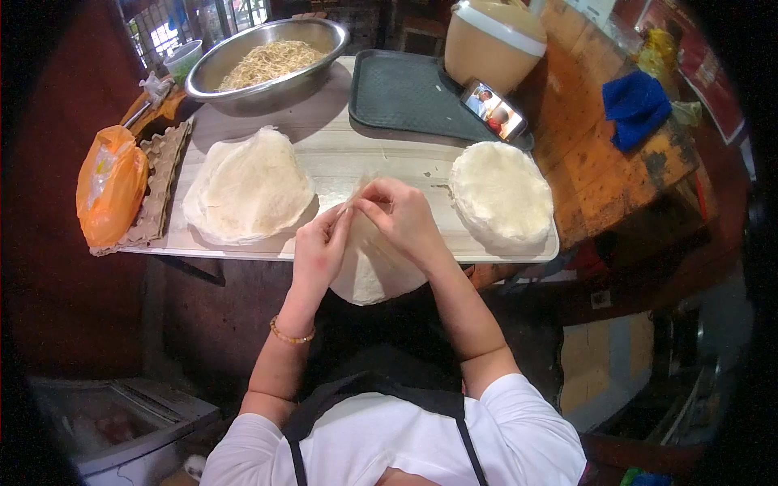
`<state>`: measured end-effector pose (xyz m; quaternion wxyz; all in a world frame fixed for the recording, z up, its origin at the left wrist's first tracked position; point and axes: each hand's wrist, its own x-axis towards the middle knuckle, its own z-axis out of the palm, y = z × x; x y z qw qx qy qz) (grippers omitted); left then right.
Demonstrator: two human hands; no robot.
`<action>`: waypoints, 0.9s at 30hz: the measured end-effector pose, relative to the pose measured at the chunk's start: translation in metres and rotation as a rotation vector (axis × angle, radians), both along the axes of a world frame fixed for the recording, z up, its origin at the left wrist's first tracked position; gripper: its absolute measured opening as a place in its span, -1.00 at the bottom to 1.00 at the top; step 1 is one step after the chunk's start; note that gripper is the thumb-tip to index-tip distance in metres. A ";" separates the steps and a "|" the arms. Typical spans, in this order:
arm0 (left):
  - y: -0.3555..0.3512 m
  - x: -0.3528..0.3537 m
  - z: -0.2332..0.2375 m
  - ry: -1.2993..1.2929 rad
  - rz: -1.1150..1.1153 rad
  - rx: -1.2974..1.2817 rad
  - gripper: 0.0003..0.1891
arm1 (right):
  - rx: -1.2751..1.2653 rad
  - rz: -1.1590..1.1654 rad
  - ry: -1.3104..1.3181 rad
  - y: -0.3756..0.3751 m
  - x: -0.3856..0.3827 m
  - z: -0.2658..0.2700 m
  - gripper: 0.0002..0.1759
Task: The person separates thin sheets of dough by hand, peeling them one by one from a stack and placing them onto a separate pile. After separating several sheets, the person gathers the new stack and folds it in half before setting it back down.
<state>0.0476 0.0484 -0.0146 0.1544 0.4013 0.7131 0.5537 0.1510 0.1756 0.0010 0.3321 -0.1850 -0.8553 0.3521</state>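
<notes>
Both hands meet over the near edge of the table, fingertips pinched together on the upper edge of a thin round wrapper sheet [374,271]. My left hand [326,239] wears a beaded bracelet at the wrist and pinches the sheet from the left. My right hand [397,212] pinches it close beside, from the right. The sheet hangs below the hands, past the table edge. To the left lies a stack of pale wrapper sheets [250,188]; to the right is a thicker round stack [501,194].
At the back stand a steel bowl [324,40] of shredded food, a dark tray [397,93], a phone [494,112] and a tan lidded container [490,53]. An orange bag [112,186] and egg carton [158,190] sit left, a blue cloth [634,109] right.
</notes>
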 end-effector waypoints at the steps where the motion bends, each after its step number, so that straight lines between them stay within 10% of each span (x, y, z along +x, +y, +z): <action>1: 0.001 -0.001 -0.003 0.001 0.003 0.001 -0.74 | 0.002 -0.010 0.015 0.001 -0.001 -0.002 -0.84; 27: 0.012 -0.022 -0.025 0.079 0.097 0.181 -0.75 | 0.004 -0.171 0.024 0.022 0.016 -0.003 -0.76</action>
